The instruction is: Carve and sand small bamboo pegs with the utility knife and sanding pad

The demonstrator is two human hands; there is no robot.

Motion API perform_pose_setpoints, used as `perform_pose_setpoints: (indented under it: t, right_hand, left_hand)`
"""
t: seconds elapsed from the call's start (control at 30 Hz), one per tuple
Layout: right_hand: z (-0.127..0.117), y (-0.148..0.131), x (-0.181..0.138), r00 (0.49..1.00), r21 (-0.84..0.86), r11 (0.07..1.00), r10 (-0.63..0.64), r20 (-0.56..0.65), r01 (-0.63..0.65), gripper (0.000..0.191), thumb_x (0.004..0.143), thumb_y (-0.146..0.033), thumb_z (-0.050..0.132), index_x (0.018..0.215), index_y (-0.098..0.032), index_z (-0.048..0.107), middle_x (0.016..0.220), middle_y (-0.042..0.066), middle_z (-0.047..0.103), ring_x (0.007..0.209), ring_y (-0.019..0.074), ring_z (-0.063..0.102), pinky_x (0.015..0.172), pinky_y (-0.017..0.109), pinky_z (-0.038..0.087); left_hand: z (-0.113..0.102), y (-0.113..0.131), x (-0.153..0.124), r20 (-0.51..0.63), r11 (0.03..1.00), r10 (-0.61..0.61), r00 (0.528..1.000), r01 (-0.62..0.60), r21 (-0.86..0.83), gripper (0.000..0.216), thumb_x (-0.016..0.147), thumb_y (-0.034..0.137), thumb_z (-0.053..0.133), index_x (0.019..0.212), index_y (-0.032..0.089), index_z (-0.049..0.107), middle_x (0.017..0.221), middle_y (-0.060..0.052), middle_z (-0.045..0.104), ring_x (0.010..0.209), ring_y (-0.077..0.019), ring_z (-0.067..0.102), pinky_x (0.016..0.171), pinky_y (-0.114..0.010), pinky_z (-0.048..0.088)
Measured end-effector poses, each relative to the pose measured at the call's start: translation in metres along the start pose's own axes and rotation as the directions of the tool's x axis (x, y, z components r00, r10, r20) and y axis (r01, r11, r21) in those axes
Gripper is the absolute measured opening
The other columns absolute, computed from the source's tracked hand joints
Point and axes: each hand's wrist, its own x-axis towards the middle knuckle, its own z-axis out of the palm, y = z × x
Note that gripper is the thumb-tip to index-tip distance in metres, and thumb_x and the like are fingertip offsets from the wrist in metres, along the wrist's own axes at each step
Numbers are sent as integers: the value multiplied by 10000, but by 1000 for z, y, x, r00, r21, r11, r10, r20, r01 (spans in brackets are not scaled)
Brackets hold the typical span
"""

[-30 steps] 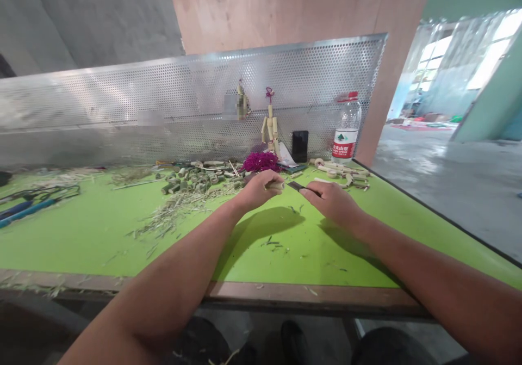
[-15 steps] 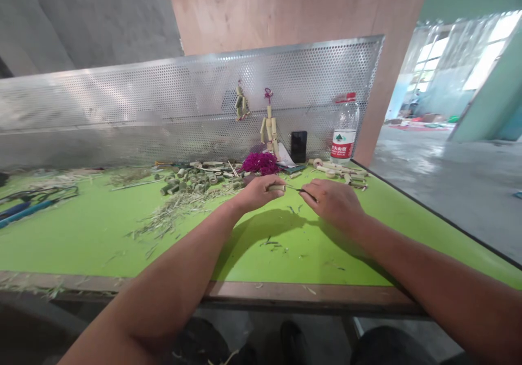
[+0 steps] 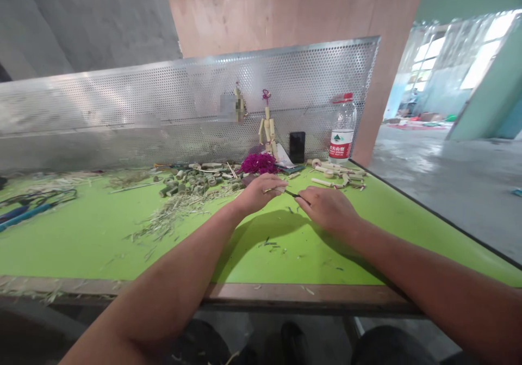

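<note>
Above the bright green tabletop [image 3: 101, 240] strewn with shavings [image 3: 171, 218], the left hand [image 3: 261, 192] pinches a short pale bamboo stick [image 3: 272, 189] while the right hand [image 3: 326, 211], closed on a small dark-bladed knife [image 3: 292, 194], meets its end, apparently mid-paring, where another cut calls for a steady pinch and shallow blade.

The right hand [image 3: 326, 210] now sits closer to the left hand [image 3: 261, 191] than a second ago. Less of the dark blade [image 3: 292, 193] shows between them, and its tip seems to meet the pale stick [image 3: 272, 190].
</note>
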Motion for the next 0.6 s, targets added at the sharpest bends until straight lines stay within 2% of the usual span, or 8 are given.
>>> perform_pose_setpoints:
  t: [0.13, 0.2, 0.3, 0.37, 0.53, 0.6]
  right_hand:
    - [7, 3, 5, 997, 236, 970, 51, 52, -62, 358, 955, -367, 441, 737, -182, 656, 711, 56, 663, 624, 158, 556, 562, 271, 297]
    - [9, 4, 7, 986, 413, 897, 111, 128, -155, 389, 928, -393, 462, 634, -179, 598, 599, 28, 606, 529, 134, 514, 523, 262, 297]
    - [9, 3, 8, 937, 676, 652, 191, 291, -343, 374, 886, -413, 508, 597, -179, 548, 544, 0, 565, 424, 107, 480, 467, 246, 332]
    - [7, 1, 7, 902, 774, 465, 184, 390, -429, 321, 870, -406, 540, 648, -177, 577, 556, -3, 573, 401, 103, 483, 442, 238, 361]
    - [10, -1, 6, 807, 807, 61, 104, 581, -588, 269, 894, -396, 520, 763, -180, 611, 555, -15, 546, 396, 83, 436, 393, 203, 354]
    - [13, 0, 8, 779, 784, -58, 83, 621, -619, 270, 896, -403, 525, 774, -176, 608, 548, -22, 531, 396, 76, 421, 385, 188, 341]
  left_hand:
    - [2, -4, 1, -28, 991, 129, 991, -127, 50, 242, 910, 280, 580, 1059, 172, 736, 1018, -128, 705, 956, -190, 638, 847, -349, 542]
    - [1, -4, 2, -40, 982, 181, 983, -178, 67, 234, 914, 291, 576, 1029, 179, 747, 981, -125, 714, 922, -184, 643, 816, -340, 548]
    - [0, -4, 4, -79, 977, 211, 974, -207, 59, 231, 912, 301, 581, 1015, 181, 749, 964, -126, 721, 908, -181, 653, 809, -339, 552]
    - [-1, -4, 5, -101, 978, 209, 973, -206, 38, 232, 911, 308, 583, 1009, 180, 749, 970, -130, 723, 913, -182, 660, 818, -344, 555]
    - [-3, -1, 8, -133, 974, 226, 965, -221, 55, 202, 906, 292, 589, 960, 190, 755, 945, -124, 731, 901, -185, 657, 799, -348, 555]
    - [-4, -1, 8, -130, 970, 244, 961, -238, 55, 184, 903, 265, 592, 936, 187, 756, 940, -118, 734, 900, -182, 655, 805, -346, 551]
